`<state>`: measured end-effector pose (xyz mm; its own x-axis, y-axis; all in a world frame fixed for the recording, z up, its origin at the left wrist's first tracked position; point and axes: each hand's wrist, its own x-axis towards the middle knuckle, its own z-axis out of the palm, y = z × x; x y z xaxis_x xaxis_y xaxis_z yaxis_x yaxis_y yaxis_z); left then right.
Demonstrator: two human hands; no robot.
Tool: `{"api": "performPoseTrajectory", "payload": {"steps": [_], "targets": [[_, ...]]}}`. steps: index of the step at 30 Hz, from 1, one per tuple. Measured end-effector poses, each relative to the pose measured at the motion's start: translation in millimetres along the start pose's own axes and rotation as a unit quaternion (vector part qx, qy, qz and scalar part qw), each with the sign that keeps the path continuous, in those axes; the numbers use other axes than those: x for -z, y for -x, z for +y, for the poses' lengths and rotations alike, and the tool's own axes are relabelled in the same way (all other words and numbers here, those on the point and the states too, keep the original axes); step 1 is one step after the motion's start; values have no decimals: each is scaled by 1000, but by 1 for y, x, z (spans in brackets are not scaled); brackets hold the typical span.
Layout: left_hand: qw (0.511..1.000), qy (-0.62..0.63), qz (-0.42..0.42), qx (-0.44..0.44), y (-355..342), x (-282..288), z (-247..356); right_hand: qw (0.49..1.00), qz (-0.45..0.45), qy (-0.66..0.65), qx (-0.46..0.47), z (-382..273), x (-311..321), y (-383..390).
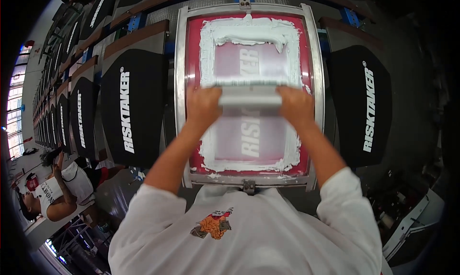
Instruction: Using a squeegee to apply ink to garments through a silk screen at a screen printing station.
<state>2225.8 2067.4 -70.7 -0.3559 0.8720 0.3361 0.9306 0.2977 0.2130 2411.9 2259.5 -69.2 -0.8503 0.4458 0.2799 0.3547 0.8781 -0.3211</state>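
My left hand [203,102] and my right hand [296,105] grip the two ends of a grey squeegee [249,97], slightly blurred, held across the middle of a printing screen. The screen [183,50] has a metal frame and a red border, with thick white ink [249,38] heaped along the top and smeared down both sides and along the bottom. Pale lettering shows through the translucent mesh [273,136] above and below the squeegee. Metal clamps hold the frame at top and bottom.
Black fabric pieces with white lettering lie on boards to my left [115,93] and right [350,98], in a long row receding leftward on blue-jointed rails [350,16]. A co-worker in a white sleeveless top [57,193] is at the lower left. A white metal fixture [412,227] stands at the lower right.
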Motion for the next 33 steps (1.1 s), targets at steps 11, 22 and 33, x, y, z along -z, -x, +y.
{"api": "performPoseTrajectory", "payload": {"steps": [11,22,33], "targets": [[941,-205,-259,78,-231,5,-29,996,-3,58,-64,49,13,-180],[984,36,-177,9,-272,30,-41,537,-439,-510,-509,-91,64,212],[973,-103,-206,15,-197,8,-8,746,-300,-415,-425,-145,22,231]]}}
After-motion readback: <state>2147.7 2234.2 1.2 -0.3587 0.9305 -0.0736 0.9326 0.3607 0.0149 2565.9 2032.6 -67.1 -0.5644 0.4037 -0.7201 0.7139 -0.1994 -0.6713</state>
